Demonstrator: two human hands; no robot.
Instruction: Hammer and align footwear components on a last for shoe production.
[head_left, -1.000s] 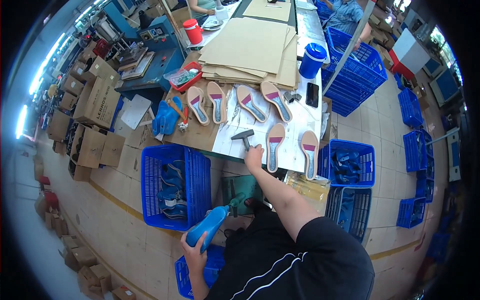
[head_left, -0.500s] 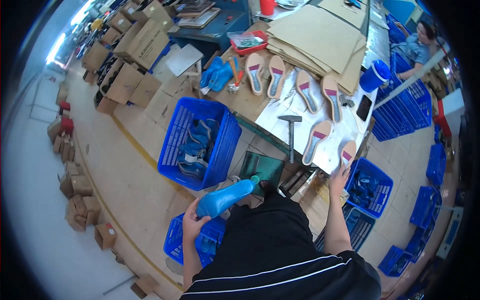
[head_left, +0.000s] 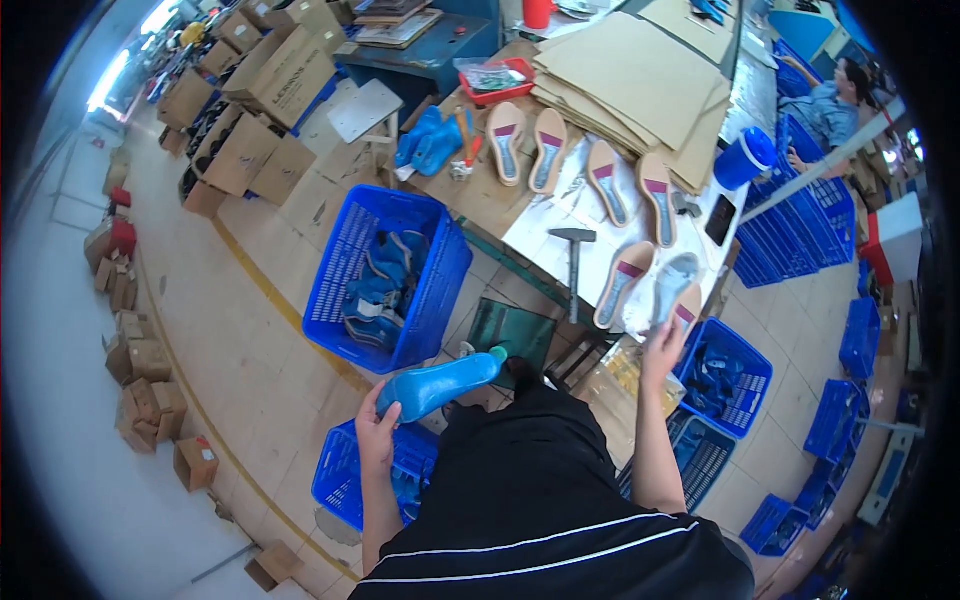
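Observation:
My left hand [head_left: 376,428] is closed round one end of a shiny blue shoe last [head_left: 438,388], held sideways left of my lap. The last's other end meets a small green knob [head_left: 498,354]. At the near right corner of the bench my right hand [head_left: 661,357] grips a greyish insole [head_left: 676,282], smeared by motion and tilted up. Beside and partly behind it lies a tan insole [head_left: 687,303]. Several more tan insoles with purple patches, one of them the nearest insole [head_left: 624,285], lie on the white sheet. A hammer [head_left: 573,262] rests at the bench edge.
Blue crates, including a tall crate [head_left: 385,280] of blue shoe parts, stand around me. Cardboard sheets [head_left: 630,85], a red tray [head_left: 497,80], blue lasts [head_left: 436,142], a blue jug [head_left: 745,158] and a phone [head_left: 720,220] sit on the bench. A co-worker [head_left: 830,105] is at far right.
My right hand has moved slightly left and raised a greyish insole off the bench corner, leaving a tan one there. My left hand still holds the last, in nearly the same pose.

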